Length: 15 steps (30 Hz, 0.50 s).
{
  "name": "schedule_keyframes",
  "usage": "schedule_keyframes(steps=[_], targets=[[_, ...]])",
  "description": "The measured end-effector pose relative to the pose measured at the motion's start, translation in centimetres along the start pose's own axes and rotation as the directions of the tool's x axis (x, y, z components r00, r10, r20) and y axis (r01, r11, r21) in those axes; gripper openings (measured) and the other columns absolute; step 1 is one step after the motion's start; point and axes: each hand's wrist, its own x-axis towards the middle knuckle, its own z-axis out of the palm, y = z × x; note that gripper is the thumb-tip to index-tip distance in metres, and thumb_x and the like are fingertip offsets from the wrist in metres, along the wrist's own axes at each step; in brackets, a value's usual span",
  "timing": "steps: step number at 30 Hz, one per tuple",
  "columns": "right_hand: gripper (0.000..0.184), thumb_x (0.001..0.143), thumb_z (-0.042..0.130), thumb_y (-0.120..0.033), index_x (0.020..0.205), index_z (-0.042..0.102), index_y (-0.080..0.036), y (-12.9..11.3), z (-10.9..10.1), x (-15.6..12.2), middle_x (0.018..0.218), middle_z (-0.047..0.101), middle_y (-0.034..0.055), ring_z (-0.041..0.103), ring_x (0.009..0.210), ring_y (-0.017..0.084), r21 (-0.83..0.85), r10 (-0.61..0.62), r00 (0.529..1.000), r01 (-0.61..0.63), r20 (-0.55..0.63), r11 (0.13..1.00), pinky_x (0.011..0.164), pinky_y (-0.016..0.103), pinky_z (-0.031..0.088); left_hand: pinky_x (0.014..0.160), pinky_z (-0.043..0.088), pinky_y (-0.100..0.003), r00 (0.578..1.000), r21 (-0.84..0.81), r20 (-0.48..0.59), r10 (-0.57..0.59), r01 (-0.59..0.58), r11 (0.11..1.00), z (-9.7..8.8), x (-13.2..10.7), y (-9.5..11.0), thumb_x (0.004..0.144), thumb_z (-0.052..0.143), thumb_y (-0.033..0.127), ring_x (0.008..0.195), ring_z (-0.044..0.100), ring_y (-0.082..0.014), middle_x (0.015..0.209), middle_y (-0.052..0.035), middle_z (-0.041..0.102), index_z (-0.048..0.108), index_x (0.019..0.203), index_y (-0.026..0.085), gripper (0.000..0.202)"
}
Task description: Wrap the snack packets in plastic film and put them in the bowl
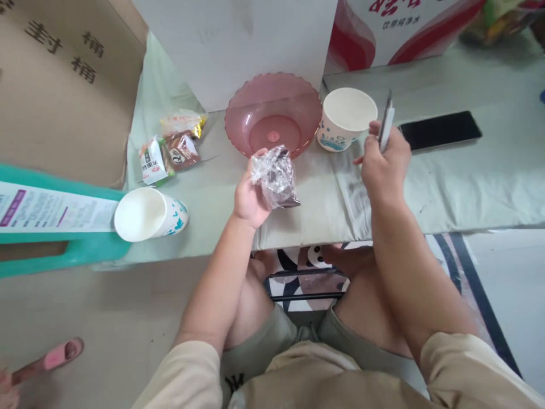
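Observation:
My left hand [249, 196] is closed round a crinkled clear plastic packet [276, 176] with something dark inside. It is in front of a pink scalloped bowl [242, 122]. In my closed right hand [385, 165] is a slim white and grey utility knife [386, 125], pointing up and away from me. A white paper cup [334, 136] with a blue print stands between the bowl and my right hand. To the left lie several small wrapped snacks [155, 162]. Near the table's front edge, another paper cup [172, 218] appears tilted in the view.
A black phone [440, 130] lies right of my right hand on the pale tablecloth [502, 176]. Behind stand a white box [238, 40] and a red and white carton [395, 34]. A cardboard box [68, 102] and a green plastic stool [85, 250] are left. Someone's pink-slippered foot [59, 355] shows below.

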Motion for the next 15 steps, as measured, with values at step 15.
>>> schedule_keyframes(steps=[15], targets=[[0.054, 0.1, 0.036, -0.058, 0.144, 0.049, -0.028, -0.6, 1.9, -0.1, 0.122, 0.064, 0.012, 0.068, 0.075, 0.018, 0.121, 0.041, 0.989, -0.059, 0.144, 0.991, 0.057, 0.03, 0.053, 0.07, 0.058, -0.032, 0.962, 0.134, 0.226, -0.155, 0.127, 0.983, 0.4, -1.2, -1.2, 0.071, 0.074, 0.032, 0.083, 0.068, -0.0181, 0.106, -0.0015, 0.064, 0.04, 0.126, 0.035, 0.065]])
